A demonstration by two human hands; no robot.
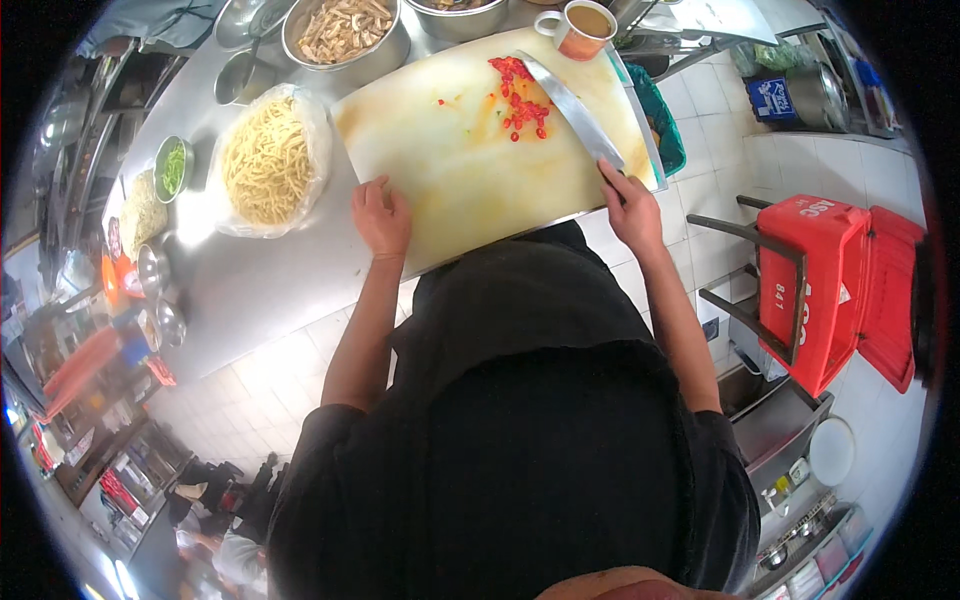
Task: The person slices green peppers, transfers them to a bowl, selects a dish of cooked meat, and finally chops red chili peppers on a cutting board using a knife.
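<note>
A chef's knife [572,108] lies slanted over the right part of a pale, stained cutting board [440,190], its tip pointing away from me. My right hand [634,212] is closed round its handle at the board's near right side. Left of the blade, chopped red chillies [520,105] form a loose patch, with a few stray bits farther left. My left hand [382,218] rests at the board's left edge, empty, fingers loosely bent and the thumb apart from them.
Left of the board stand a bag of thick noodles [268,165] and a small bowl of chopped greens [174,168]. Behind are a metal pot of sliced brown food [345,30] and a mug of brown liquid [580,30]. A green bin [660,120] and red cooler box [815,285] are at right.
</note>
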